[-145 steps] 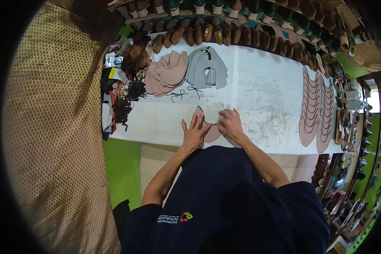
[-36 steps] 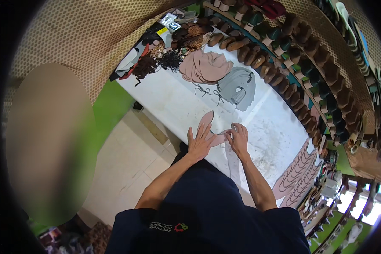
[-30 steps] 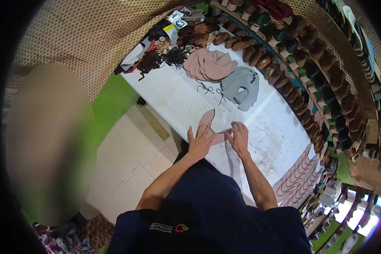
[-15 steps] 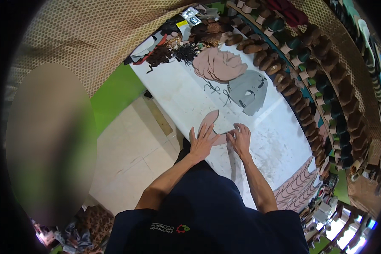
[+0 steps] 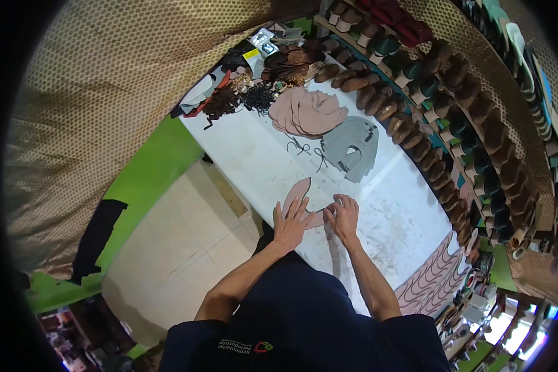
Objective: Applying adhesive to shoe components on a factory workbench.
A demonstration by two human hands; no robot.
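Note:
A curved pink leather-like piece (image 5: 300, 188), shaped like a shoe-upper part, lies on the white table close to my body, with a dark line along its inner curve. Pressed flat across its middle is my left hand (image 5: 291, 224), fingers spread. At the piece's right end, my right hand (image 5: 345, 217) has its fingers bent in and pinched at the edge; the fingertips are partly hidden. Farther off lie a stack of similar pink pieces (image 5: 307, 111) and grey cut-out pieces (image 5: 356, 146), with thin dark cords (image 5: 304, 147) beside them.
Brown shoes (image 5: 409, 131) line the table's right side, with racks of more shoes (image 5: 471, 133) beyond. Black and brown scraps (image 5: 257, 96) heap at the far left corner. A patterned pink sheet (image 5: 425, 279) lies at the near right. The table's left edge (image 5: 229, 180) borders a tiled floor.
The view has shifted, so the table's far items sit lower and farther left. Both hands keep nearly the same places on the pink piece. A blurred oval at left is gone.

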